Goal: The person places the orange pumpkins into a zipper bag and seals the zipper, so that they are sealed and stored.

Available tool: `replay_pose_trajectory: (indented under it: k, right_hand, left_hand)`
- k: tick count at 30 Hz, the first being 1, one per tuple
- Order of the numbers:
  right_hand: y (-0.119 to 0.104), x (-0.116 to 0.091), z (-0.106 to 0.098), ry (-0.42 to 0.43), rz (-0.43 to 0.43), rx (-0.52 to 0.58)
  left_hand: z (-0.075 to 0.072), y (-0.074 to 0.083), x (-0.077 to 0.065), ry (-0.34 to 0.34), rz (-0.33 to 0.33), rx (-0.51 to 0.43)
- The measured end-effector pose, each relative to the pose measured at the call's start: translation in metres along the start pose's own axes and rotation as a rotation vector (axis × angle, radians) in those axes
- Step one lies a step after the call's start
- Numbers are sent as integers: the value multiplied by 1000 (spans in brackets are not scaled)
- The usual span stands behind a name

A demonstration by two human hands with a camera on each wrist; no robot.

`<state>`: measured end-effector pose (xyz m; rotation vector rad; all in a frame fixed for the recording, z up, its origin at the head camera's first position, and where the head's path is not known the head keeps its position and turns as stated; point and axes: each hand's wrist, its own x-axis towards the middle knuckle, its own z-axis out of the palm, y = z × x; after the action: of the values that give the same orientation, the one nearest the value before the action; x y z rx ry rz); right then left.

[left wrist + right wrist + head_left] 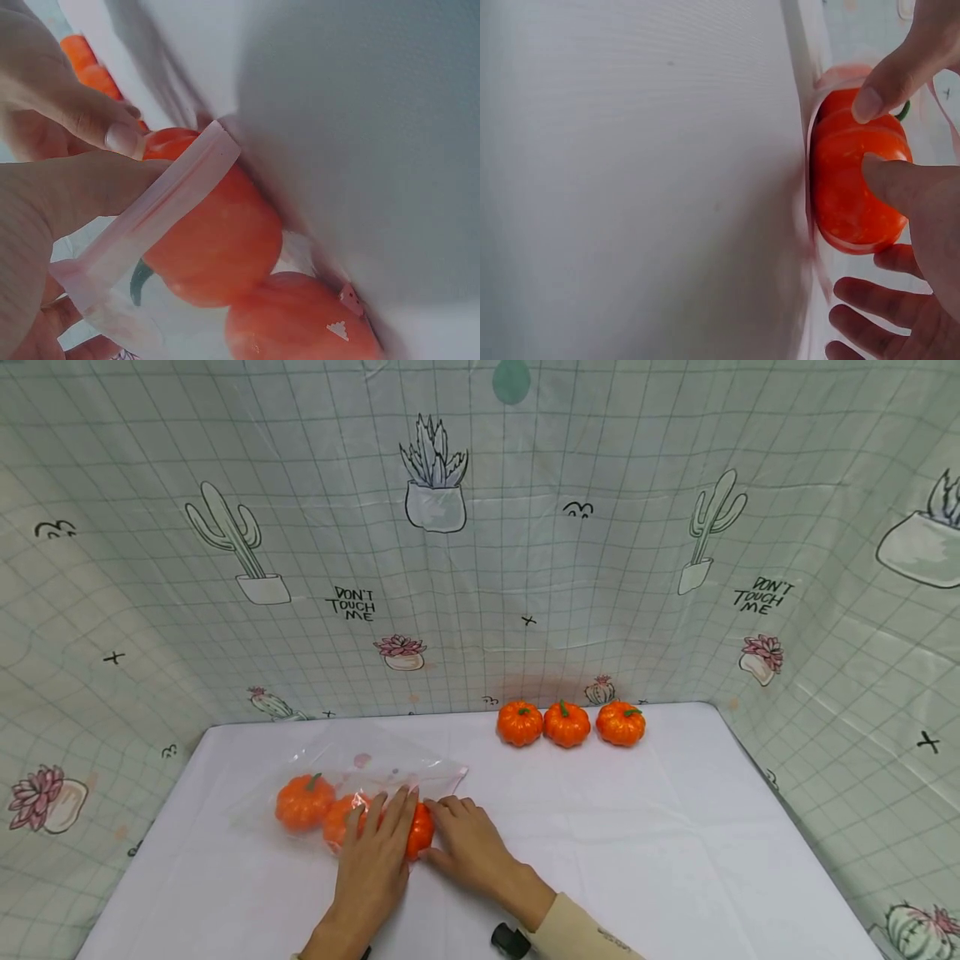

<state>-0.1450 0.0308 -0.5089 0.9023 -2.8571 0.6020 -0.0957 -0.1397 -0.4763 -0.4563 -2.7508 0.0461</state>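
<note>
A clear zip bag with a pink-edged mouth lies on the table, its mouth toward the right. Inside are two small orange pumpkins, side by side. At the mouth sits a third, redder pumpkin, partly covered by the bag's edge. My left hand lies over the bag by the mouth, gripping its edge, with the thumb at the pumpkin and the other fingers on the bag's far side. My right hand holds the third pumpkin from the right, thumb on its near side.
Three more orange pumpkins, the left one, the middle one and the right one, stand in a row at the table's back edge. A cactus-printed cloth hangs behind and beside the white table.
</note>
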Motion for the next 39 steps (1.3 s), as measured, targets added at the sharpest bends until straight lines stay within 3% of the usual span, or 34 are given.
replay_pose_trajectory:
  k: [7, 14, 23, 30, 39]
  right_hand:
    - [-4, 6, -1, -47, 1, -23]
    - [-7, 10, -3, -40, -24, -30]
    - [-10, 16, -2, -25, -55, -55]
    - [-11, 17, -1, -9, -82, -97]
    - [-4, 11, -4, -74, -64, -94]
  left_hand:
    - [0, 0, 0, 1, 3, -7]
    - [1, 0, 0, 17, 20, 2]
    - [5, 1, -2, 85, 47, 7]
    - [5, 2, -3, 85, 51, 21]
    - [4, 2, -3, 83, 47, 16]
